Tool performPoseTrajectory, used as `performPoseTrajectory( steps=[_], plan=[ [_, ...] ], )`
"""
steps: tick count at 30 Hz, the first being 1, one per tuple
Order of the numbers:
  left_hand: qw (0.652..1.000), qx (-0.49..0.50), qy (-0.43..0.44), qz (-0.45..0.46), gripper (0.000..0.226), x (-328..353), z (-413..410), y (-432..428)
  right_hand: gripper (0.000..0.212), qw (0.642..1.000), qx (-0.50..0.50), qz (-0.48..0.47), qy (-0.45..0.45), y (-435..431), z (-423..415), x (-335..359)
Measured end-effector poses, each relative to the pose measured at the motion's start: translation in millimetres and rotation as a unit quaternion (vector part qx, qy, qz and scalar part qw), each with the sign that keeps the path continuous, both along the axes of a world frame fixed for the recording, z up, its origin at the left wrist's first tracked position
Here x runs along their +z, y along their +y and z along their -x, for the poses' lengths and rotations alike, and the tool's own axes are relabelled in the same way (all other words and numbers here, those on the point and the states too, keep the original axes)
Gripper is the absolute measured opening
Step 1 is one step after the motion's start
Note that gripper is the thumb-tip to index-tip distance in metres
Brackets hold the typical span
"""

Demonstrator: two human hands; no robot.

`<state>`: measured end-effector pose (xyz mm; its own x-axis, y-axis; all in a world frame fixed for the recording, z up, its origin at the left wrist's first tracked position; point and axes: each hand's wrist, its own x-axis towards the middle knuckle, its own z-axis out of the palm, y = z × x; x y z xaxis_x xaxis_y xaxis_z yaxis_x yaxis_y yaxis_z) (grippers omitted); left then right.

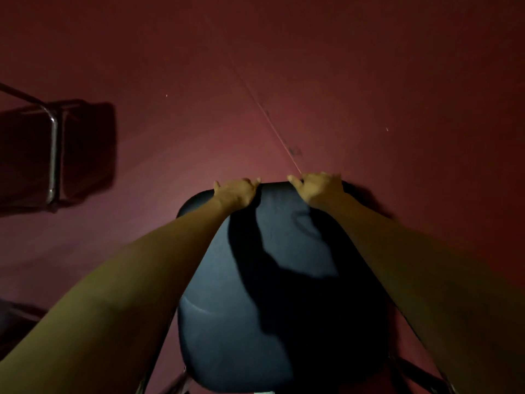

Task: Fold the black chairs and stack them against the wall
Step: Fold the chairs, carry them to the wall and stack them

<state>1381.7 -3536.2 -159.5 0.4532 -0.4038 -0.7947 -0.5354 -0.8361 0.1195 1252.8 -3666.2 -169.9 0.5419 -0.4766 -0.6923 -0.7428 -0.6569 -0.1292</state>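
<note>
Both hands point(237, 191) point(319, 189) grip the black chair seat's point(241, 308) far edge

The nearer chair's seat point(255, 308) is plain black, the floor point(369, 81) dark red, another chair point(82, 149) seemingly black.

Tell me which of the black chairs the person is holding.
The centre chair: left hand and right hand both grip its far edge. The other chair, at the left with a shiny metal tube, is untouched.
</note>
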Motion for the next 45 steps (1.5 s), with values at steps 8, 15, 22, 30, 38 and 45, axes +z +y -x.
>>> performPoseTrajectory(
  steps=[8, 15, 22, 30, 38, 45],
  plan=[
    [0.997, 0.014, -0.067, 0.031, 0.057, 25.3, 16.9, 7.4, 0.066, 0.999, 0.019, 0.022, 0.044, 9.0, 5.0, 37.8],
    [0.996, -0.006, -0.085, 0.034, 0.058, 126.0, 47.5, 35.1, 0.09, 1.0, -0.01, -0.004, 0.003, 34.6, 45.2, 138.8],
    [0.996, -0.02, -0.074, 0.045, 0.058, 223.8, 93.6, 72.2, 0.077, 1.0, 0.012, -0.012, -0.001, 75.4, 92.4, 236.1],
    [0.998, -0.006, -0.013, 0.062, 0.057, 275.9, 141.4, 121.2, 0.096, 0.997, 0.036, -0.045, 0.052, 129.8, 137.6, 293.2],
    [0.997, -0.018, 0.033, 0.068, 0.047, 322.4, 175.3, 158.0, 0.109, 0.976, 0.115, -0.147, 0.113, 159.4, 164.2, 334.2],
    [0.995, -0.03, 0.094, 0.028, 0.053, 349.4, 174.5, 159.7, 0.087, 0.972, 0.152, -0.126, 0.125, 167.6, 151.7, 310.5]
  ],
)
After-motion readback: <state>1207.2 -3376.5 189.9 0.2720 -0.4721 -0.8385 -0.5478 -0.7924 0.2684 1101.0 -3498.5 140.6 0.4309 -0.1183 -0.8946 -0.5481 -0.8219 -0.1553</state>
